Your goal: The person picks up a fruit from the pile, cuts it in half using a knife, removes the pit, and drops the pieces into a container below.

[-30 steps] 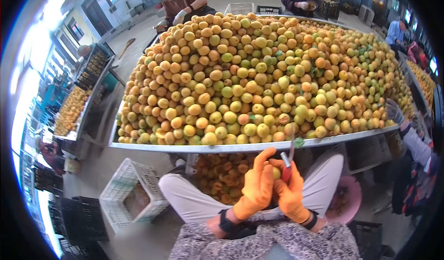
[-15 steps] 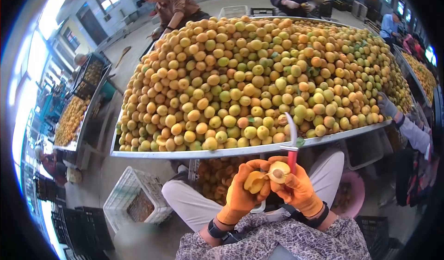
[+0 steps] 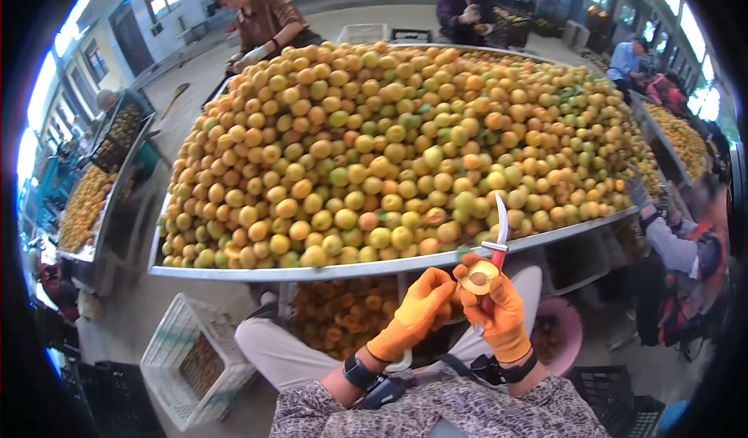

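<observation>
Heaped apricots point(image 3: 389, 142) fill the table beyond; my right hand point(image 3: 499, 317) clasps the knife point(image 3: 499, 232), blade up, and an apricot half point(image 3: 478, 277), my left hand point(image 3: 417, 313) closed just beside it.

gloves: bright orange, close-fitting, on the left hand point(image 3: 417, 309) and the right hand point(image 3: 499, 321), cuffs ending at the wrists
wrists: a dark band on each, just behind the glove cuffs
sleeves: grey and white mottled print, pushed up the forearms
trousers: pale, off-white, plain
</observation>
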Demonstrator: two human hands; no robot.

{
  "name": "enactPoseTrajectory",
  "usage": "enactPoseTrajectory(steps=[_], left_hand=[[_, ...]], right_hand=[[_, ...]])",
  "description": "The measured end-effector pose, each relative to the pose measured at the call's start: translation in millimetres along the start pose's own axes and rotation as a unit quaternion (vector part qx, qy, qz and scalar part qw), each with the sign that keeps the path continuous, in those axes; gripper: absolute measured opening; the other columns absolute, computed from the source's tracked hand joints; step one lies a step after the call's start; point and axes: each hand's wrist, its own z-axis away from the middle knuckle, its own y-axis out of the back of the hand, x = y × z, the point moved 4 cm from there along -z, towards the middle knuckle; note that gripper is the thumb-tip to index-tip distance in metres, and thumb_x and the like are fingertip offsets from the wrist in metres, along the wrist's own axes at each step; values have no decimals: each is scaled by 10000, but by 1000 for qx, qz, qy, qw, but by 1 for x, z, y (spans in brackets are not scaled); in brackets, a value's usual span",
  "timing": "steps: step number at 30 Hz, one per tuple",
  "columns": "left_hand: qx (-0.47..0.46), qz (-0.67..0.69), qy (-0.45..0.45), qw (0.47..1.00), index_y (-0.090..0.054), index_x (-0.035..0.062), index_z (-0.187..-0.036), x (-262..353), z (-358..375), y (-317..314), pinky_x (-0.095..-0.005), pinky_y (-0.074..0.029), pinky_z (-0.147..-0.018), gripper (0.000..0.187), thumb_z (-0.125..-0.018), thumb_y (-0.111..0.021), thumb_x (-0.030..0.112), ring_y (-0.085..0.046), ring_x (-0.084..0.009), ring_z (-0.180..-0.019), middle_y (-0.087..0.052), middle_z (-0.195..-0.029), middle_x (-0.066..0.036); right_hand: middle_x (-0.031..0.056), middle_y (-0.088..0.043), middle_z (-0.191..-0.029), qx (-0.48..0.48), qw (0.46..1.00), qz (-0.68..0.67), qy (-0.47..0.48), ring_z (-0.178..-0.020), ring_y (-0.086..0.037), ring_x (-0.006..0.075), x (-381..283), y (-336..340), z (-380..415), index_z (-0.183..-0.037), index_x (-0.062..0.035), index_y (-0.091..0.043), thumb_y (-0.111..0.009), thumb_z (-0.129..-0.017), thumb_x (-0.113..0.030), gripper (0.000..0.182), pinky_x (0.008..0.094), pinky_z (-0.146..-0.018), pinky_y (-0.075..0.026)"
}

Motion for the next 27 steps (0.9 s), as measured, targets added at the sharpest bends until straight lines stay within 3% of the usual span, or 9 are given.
enactPoseTrajectory(steps=[8,10,13,14,16,18,19,22,27], left_hand=[[-140,-56,32,988,-569,42,-954,-12,8,17,-194,-377,-462,406,-992,-398,408,-510,-68,-523,-613,-827,-34],[-50,-198,8,979,-617,66,-987,-3,35,50,-280,-479,-592,191,-862,-584,207,-568,-172,-639,-591,-971,-122],[183,-699,-221,655,-595,109,-1124,13,73,80,-450,-478,-849,364,-791,-660,242,-582,-364,-991,-531,-1221,-122],[186,-695,-237,653,-563,110,-1238,28,83,74,-435,-508,-804,480,-787,-705,188,-615,-313,-991,-509,-1278,-110],[137,-318,-135,928,-478,108,-1369,40,93,56,-368,-532,-767,652,-777,-750,115,-622,-229,-1004,-513,-1285,-103],[13,-96,-115,989,-408,88,-1429,47,95,25,-288,-533,-750,752,-772,-773,75,-609,-160,-994,-507,-1290,-104],[6,-150,-39,988,-371,92,-1446,52,98,15,-327,-497,-902,813,-734,-740,-43,-584,-184,-1083,-489,-1284,-102],[97,-376,-225,894,-512,98,-1350,62,92,8,-297,-537,-769,648,-761,-776,44,-610,-165,-947,-502,-1193,-97],[89,-533,-302,785,-667,133,-1155,56,89,4,-303,-537,-690,379,-790,-766,113,-630,-193,-859,-514,-1150,-104]], right_hand=[[216,-588,-1193,9,1000,13,20,-795,-662,184,-30,13,10,-1326,42,-446,-728,-843,-250,631,163,-425,-412],[211,-606,-1154,-14,1000,15,-23,-797,-680,199,-18,9,9,-1300,53,-469,-725,-846,-235,595,160,-438,-440],[202,-614,-1127,-19,998,13,-51,-787,-685,195,2,-2,5,-1266,60,-493,-705,-870,-166,503,159,-444,-456],[198,-614,-1126,-31,997,25,-65,-786,-685,190,10,-5,3,-1260,59,-496,-696,-877,-141,476,158,-442,-456],[181,-626,-1102,-22,994,22,-101,-761,-677,172,24,-15,4,-1247,51,-509,-685,-878,-110,439,163,-424,-441],[164,-644,-1065,-13,988,69,-139,-719,-660,149,34,-22,3,-1239,44,-518,-695,-871,-124,442,168,-401,-413],[144,-661,-1009,2,985,89,-151,-662,-640,128,36,-25,5,-1228,39,-526,-700,-862,-123,437,171,-389,-390],[113,-666,-939,17,980,116,-164,-611,-620,114,37,-21,8,-1215,43,-537,-703,-850,-110,429,171,-394,-385],[49,-635,-804,18,977,146,-157,-538,-557,80,43,-14,13,-1207,33,-563,-707,-831,-79,418,181,-393,-352]])
